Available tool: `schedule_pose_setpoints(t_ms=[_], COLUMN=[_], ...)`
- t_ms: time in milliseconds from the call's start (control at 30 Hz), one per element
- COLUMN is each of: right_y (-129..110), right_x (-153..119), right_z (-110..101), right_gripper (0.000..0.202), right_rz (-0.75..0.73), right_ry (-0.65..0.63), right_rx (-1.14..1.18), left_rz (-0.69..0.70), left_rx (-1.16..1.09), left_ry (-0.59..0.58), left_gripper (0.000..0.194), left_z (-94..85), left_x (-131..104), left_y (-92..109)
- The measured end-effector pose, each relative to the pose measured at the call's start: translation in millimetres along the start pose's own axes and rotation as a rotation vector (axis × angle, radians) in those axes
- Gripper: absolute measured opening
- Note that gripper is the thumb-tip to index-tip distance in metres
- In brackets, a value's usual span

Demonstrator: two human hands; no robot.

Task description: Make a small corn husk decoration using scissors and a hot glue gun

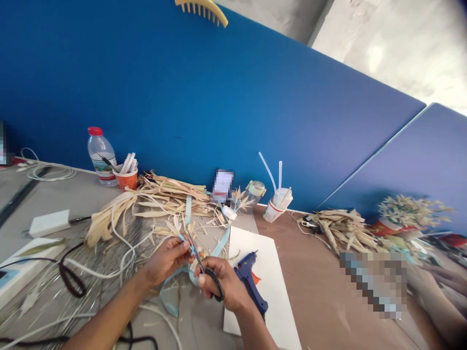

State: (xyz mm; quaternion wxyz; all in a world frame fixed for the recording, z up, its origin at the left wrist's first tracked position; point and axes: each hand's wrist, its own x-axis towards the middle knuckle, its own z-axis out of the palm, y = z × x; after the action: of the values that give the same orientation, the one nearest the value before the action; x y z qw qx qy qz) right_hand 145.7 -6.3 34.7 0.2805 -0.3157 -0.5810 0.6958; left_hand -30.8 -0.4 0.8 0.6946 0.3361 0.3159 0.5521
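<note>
My right hand (215,279) is wrapped round the black handles of a pair of scissors (218,284). The blades point up and away, beside the fingertips of my left hand (169,260). Those fingers pinch a light blue ribbon (191,249) and what look like pale dry husk pieces; the exact grip is partly hidden. More ribbon (170,302) loops down onto the table below my hands. Just right of my right hand, a blue glue gun (251,282) with an orange trigger lies on a white board (277,296).
Behind my hands lies a pile of dried husks (171,192). Cables and thin wires spread across the left side, near a power strip (32,265). A bottle (100,155), paper cups (274,210) and a jar (255,192) stand along the blue partition (204,97). Another person's hand (419,277) is at far right.
</note>
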Motion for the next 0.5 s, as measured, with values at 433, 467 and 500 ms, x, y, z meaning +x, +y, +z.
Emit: schedule_pose_setpoints(t_ms=[433, 467, 500], right_y=[5.9, 4.8, 3.3], right_x=[0.4, 0.2, -0.2], right_z=[-0.8, -0.1, 0.4], right_gripper=[0.035, 0.036, 0.036], right_rz=[-0.014, -0.012, -0.011], right_ry=[0.017, 0.01, 0.0], right_rx=[-0.042, -0.029, -0.016], left_rz=[0.011, 0.012, 0.013], left_rx=[-0.006, -0.005, -0.004], left_ry=[-0.002, -0.011, -0.016], left_gripper=[0.02, 0.02, 0.02], left_z=[-0.5, -0.3, -0.1], left_x=[-0.3, -0.3, -0.2], left_y=[1.1, 1.1, 1.0])
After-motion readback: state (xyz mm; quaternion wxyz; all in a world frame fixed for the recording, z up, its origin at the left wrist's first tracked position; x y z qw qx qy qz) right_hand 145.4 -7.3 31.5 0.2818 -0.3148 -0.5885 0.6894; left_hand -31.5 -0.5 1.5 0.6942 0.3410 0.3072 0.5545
